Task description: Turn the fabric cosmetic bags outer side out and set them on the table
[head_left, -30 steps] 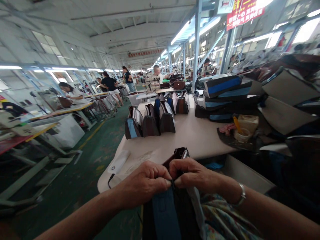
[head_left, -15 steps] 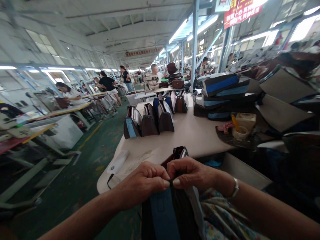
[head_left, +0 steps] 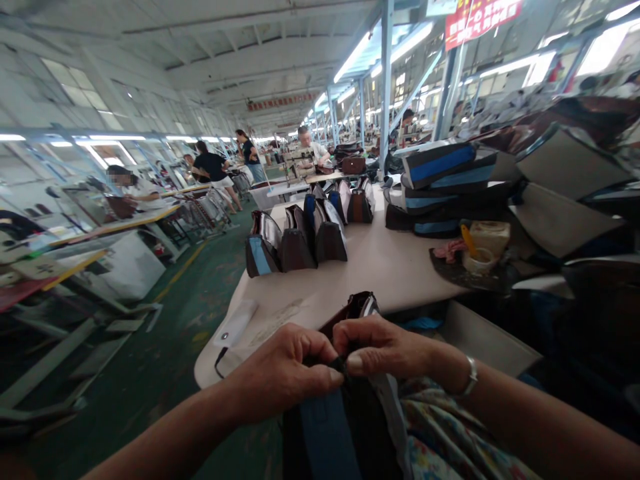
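A dark bag (head_left: 330, 433) with a blue stripe hangs below my hands at the near edge of the table, its upper end open and showing a dark lining. My left hand (head_left: 293, 363) pinches the bag's top edge between thumb and bent fingers. Close against it, my right hand (head_left: 383, 347) grips the same edge, thumb pointing left. A small dark bit of the edge shows between the two thumbs; its detail is too small to make out. Patterned cloth (head_left: 445, 427) lies under my right forearm.
Several similar bags (head_left: 295, 243) stand on the pale table (head_left: 370, 280). Stacked bag pieces (head_left: 440, 183) lie to the right, beside a glue pot (head_left: 479, 260) with a yellow-handled brush. A white device with a cable (head_left: 235, 327) lies at left. Co-workers (head_left: 213, 167) are farther off.
My left thumb has slid slightly down and right over the edge, and the thumbs are no longer level. The bag stays nearly in place. The view has shifted a little.
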The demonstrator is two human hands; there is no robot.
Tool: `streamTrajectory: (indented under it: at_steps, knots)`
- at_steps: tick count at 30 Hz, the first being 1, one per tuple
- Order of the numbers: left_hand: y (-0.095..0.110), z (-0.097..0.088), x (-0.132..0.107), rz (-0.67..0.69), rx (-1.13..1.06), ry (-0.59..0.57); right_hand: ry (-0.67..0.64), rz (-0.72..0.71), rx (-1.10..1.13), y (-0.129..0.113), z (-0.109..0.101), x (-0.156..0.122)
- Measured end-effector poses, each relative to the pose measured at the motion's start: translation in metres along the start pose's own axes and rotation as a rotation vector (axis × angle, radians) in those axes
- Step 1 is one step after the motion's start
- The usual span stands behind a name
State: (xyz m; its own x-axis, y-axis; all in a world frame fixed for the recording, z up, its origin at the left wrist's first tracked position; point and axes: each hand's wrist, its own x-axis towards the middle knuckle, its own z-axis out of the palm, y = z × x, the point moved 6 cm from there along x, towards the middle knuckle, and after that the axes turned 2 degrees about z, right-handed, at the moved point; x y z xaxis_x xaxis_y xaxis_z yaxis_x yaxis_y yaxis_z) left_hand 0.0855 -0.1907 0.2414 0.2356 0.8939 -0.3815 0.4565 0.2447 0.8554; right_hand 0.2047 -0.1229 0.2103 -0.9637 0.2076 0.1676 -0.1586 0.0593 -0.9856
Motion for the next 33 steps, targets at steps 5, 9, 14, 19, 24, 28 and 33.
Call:
streamTrajectory:
  at_steps: [5,9,14,19,24,28,33]
  knots:
    - [0.005,0.001,0.000,0.010,0.039,-0.004,0.087,0.112,-0.048,-0.002,-0.001,0.000]
    - [-0.001,0.001,0.002,0.012,0.048,0.001,0.072,0.113,-0.027,0.001,0.000,0.002]
    - [-0.003,0.000,0.004,0.003,0.041,0.020,0.130,0.057,-0.015,0.005,0.000,0.001]
    - [0.000,0.000,0.004,-0.023,0.159,0.105,0.159,0.027,-0.049,0.006,0.002,0.001]
    - [-0.003,0.000,0.005,0.011,0.142,0.093,0.188,-0.001,-0.083,0.007,0.001,0.002]
    - [-0.007,-0.003,0.005,-0.009,0.074,0.067,0.161,0.004,-0.048,0.007,0.001,0.000]
    - [-0.001,-0.003,0.002,0.037,0.153,0.079,0.228,-0.034,-0.180,-0.011,-0.003,-0.001]
